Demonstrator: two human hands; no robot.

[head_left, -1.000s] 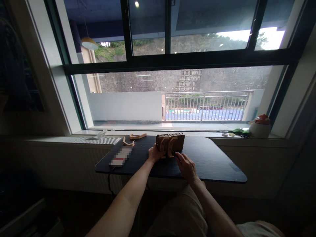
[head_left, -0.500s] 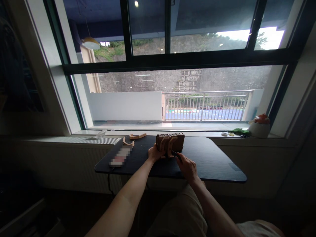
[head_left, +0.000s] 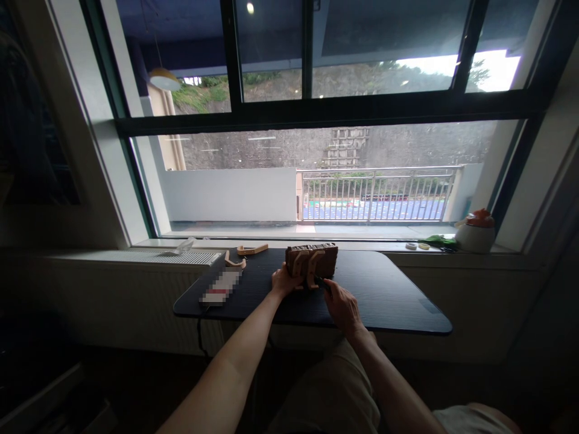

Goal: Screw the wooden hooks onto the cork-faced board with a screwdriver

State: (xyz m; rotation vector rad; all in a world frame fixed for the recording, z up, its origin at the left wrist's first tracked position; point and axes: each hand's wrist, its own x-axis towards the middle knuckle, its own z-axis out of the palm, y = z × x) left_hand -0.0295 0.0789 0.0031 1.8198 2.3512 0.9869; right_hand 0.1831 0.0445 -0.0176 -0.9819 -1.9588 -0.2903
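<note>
A brown block with a ridged top [head_left: 330, 258] stands on edge on the dark table [head_left: 389, 289]. Two angled light-wood brackets are against its near side, a left bracket [head_left: 298, 264] and a right bracket [head_left: 313, 265]. My left hand [head_left: 284, 281] is closed around the lower left of the block and the left bracket, its fingertips partly hidden. In my right hand [head_left: 344, 304] is a slim black-handled tool [head_left: 322, 282], pointed at the lower part of the right bracket. The tool's tip is too small and dark to make out.
At the table's back left lie two more wooden brackets, one at the rear [head_left: 252, 249] and one nearer [head_left: 235, 260]. A blurred-out flat item [head_left: 221, 287] lies in front of them. On the sill stand a white pot [head_left: 474, 235] and small rolls [head_left: 417, 246].
Almost nothing differs. My right hand has shifted very slightly at the tool; the block, the brackets and my left hand stay in place.
</note>
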